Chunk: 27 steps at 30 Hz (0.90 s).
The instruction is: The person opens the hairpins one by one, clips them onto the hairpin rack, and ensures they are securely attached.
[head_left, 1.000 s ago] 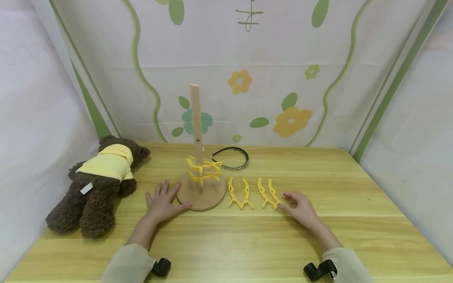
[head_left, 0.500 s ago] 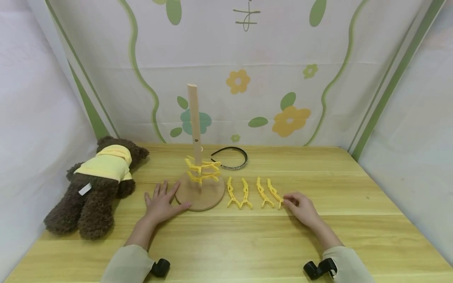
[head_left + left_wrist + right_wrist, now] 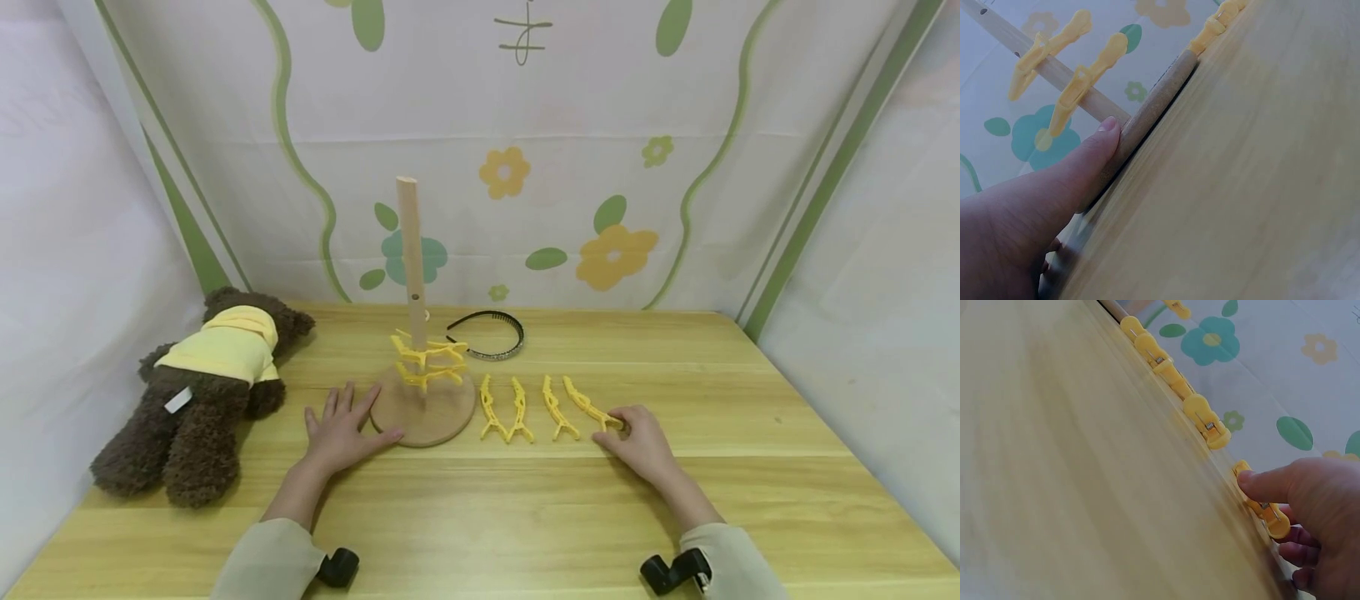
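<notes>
My left hand (image 3: 341,433) lies with fingers spread at the left edge of a round wooden base (image 3: 450,425), thumb on its rim in the left wrist view. A wooden post (image 3: 411,250) rises from the base, with two yellow hair clips (image 3: 429,356) clamped across its lower part. At the right, my right hand (image 3: 641,442) pinches the handle end of another yellow hair clip (image 3: 1280,526) between thumb and fingers, low at the tabletop. That clip slants, its long tip pointing back left. Several more yellow clips (image 3: 519,410) lie in a row between base and hand.
Behind the post lies a black headband (image 3: 517,337). A brown teddy bear (image 3: 210,392) in a yellow top lies at the left. White patterned cloth walls (image 3: 585,108) stand around the back and sides of the wooden table (image 3: 480,517).
My right hand has taken hold of the rightmost clip; its handle end has swung right, away from the neighbouring clip. The left hand has stayed at the base.
</notes>
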Each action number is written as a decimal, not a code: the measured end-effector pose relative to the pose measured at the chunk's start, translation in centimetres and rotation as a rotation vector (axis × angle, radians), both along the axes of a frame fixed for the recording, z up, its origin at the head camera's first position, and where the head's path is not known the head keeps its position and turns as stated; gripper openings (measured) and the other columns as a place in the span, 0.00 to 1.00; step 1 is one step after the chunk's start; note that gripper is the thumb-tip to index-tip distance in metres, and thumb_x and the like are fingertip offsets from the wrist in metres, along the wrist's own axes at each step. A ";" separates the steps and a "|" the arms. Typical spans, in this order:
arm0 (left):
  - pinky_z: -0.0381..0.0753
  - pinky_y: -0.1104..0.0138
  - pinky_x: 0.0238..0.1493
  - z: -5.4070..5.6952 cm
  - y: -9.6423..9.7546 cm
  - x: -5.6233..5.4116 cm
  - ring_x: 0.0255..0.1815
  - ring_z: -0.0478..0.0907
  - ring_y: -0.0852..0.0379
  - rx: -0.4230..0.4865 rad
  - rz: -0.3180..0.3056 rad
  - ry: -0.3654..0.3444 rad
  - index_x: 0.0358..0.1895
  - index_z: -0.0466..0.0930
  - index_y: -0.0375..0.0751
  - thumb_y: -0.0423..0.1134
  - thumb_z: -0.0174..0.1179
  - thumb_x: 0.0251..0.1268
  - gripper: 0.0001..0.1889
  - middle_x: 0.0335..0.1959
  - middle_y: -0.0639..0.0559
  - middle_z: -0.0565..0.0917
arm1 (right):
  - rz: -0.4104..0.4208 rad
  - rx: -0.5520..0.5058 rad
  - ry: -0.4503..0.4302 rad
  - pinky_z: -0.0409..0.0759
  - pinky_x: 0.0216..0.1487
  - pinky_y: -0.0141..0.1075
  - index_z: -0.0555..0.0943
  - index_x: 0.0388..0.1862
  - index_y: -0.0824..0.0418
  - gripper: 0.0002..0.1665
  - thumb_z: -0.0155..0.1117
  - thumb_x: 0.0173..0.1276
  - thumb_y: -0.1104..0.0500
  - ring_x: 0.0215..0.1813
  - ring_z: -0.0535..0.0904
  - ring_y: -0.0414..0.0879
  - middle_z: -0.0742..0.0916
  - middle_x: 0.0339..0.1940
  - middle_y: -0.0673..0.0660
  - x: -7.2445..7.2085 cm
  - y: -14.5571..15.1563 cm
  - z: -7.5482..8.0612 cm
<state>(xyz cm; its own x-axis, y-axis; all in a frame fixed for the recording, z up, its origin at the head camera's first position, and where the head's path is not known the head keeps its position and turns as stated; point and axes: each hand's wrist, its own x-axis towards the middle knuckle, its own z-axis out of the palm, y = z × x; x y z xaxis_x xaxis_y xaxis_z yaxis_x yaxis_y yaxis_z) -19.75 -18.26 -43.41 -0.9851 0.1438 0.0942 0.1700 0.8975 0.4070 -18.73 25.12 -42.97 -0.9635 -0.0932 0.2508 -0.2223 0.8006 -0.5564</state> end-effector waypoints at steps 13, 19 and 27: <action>0.26 0.36 0.48 0.0 0.0 0.0 0.63 0.35 0.33 -0.002 -0.001 0.008 0.66 0.53 0.48 0.74 0.46 0.40 0.49 0.64 0.32 0.45 | -0.003 -0.070 -0.070 0.74 0.36 0.47 0.71 0.48 0.75 0.22 0.61 0.56 0.64 0.39 0.74 0.59 0.78 0.38 0.69 0.1 1.3 2.0; 0.25 0.36 0.48 -0.1 0.0 -0.1 0.63 0.35 0.33 -0.003 -0.001 0.008 0.66 0.53 0.48 0.74 0.46 0.40 0.49 0.64 0.32 0.45 | 0.006 -0.078 -0.095 0.75 0.36 0.44 0.66 0.52 0.77 0.25 0.55 0.62 0.59 0.40 0.75 0.58 0.78 0.39 0.69 -0.4 1.7 3.6; 0.26 0.36 0.48 -0.1 0.0 0.0 0.63 0.35 0.33 0.000 0.003 0.006 0.66 0.52 0.48 0.74 0.46 0.40 0.49 0.64 0.32 0.45 | 0.142 -0.055 0.002 0.74 0.36 0.46 0.67 0.53 0.74 0.24 0.52 0.65 0.57 0.40 0.73 0.58 0.75 0.44 0.68 -1.8 0.7 5.6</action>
